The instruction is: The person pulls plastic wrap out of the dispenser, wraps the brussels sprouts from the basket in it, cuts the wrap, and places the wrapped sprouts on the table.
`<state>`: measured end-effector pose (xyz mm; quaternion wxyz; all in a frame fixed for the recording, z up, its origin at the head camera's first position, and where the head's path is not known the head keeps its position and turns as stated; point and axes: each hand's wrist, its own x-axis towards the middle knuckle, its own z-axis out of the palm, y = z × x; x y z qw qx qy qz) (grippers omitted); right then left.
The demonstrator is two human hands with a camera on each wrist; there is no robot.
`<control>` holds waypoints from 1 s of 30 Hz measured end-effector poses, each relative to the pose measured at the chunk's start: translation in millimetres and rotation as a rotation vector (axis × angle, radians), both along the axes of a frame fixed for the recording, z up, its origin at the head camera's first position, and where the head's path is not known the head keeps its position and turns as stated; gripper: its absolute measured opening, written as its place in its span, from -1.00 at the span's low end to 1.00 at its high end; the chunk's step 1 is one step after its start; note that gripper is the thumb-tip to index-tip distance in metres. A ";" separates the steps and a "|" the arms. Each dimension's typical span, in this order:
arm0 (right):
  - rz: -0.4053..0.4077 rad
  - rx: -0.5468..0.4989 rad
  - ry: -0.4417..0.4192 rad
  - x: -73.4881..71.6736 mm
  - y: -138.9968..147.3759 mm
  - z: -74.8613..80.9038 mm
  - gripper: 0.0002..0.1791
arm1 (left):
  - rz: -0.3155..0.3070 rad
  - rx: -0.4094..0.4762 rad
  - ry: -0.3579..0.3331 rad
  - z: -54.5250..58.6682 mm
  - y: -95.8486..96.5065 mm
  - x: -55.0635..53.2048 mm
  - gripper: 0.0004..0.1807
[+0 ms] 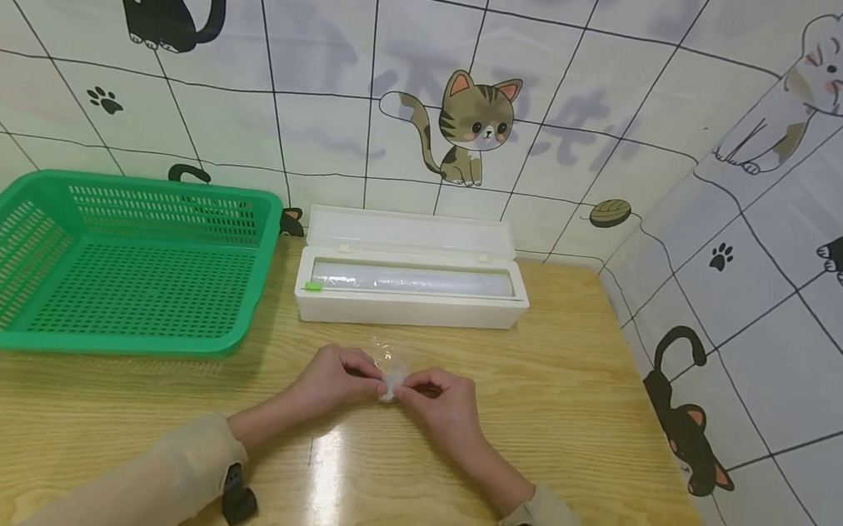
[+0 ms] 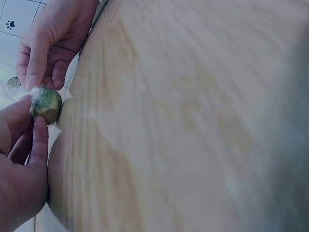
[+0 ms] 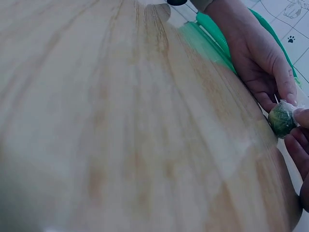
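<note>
A small green Brussels sprout [image 2: 48, 102] with a pale brownish cut base shows in both wrist views. Clear cling film [image 1: 392, 359] wraps it, and the loose film bunches up and sticks out beyond the fingers. In the head view my left hand [image 1: 339, 379] pinches the film from the left with thumb and forefinger. From the other side my right hand [image 1: 448, 406] does the same, so the fingertips of both hands nearly meet at the gathered film. Seen from the right wrist, the sprout [image 3: 281, 120] sits between both hands, close over the wooden table.
Behind the hands stands a white cling film box [image 1: 410, 308], its lid raised, with a film roll [image 1: 412, 280] and a green slide cutter [image 1: 313, 286]. A green plastic basket [image 1: 106, 346] is at the left. Cat-patterned sheeting [image 1: 313, 128] lines the back and right sides of the wooden table [image 1: 576, 393].
</note>
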<state>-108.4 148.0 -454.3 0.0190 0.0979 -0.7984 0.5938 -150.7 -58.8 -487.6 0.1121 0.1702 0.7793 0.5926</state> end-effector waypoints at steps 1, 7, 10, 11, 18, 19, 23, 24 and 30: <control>-0.005 -0.007 -0.014 -0.4 -0.2 -0.8 -0.94 | 0.009 0.003 0.004 0.2 0.7 0.2 -0.93; -0.044 0.004 -0.061 -9.1 1.4 -23.1 -0.93 | 0.046 0.020 -0.015 0.5 2.6 0.5 -0.94; -0.059 0.019 -0.074 -12.2 2.7 -30.0 -0.92 | 0.047 0.028 -0.024 0.0 3.4 0.5 -0.94; -0.060 0.021 -0.077 -12.7 3.0 -30.5 -0.91 | 0.047 0.028 -0.027 0.1 3.6 0.7 -0.94; -0.082 0.002 -0.151 -13.6 1.8 -27.1 -0.86 | 0.064 0.035 -0.062 2.1 4.4 3.0 -0.88; -0.088 -0.007 -0.166 -13.6 1.2 -26.2 -0.85 | 0.068 0.041 -0.064 2.4 4.5 3.5 -0.86; -0.124 -0.039 -0.187 -15.3 -1.4 -24.7 -0.81 | 0.068 0.068 -0.031 2.9 6.2 5.4 -0.82; -0.135 -0.043 -0.186 -15.8 -2.0 -24.4 -0.80 | 0.063 0.076 -0.008 2.8 6.6 5.8 -0.83; -0.151 -0.069 -0.171 -17.7 -6.0 -24.9 -0.87 | 0.032 0.048 0.170 2.3 6.9 8.6 -0.85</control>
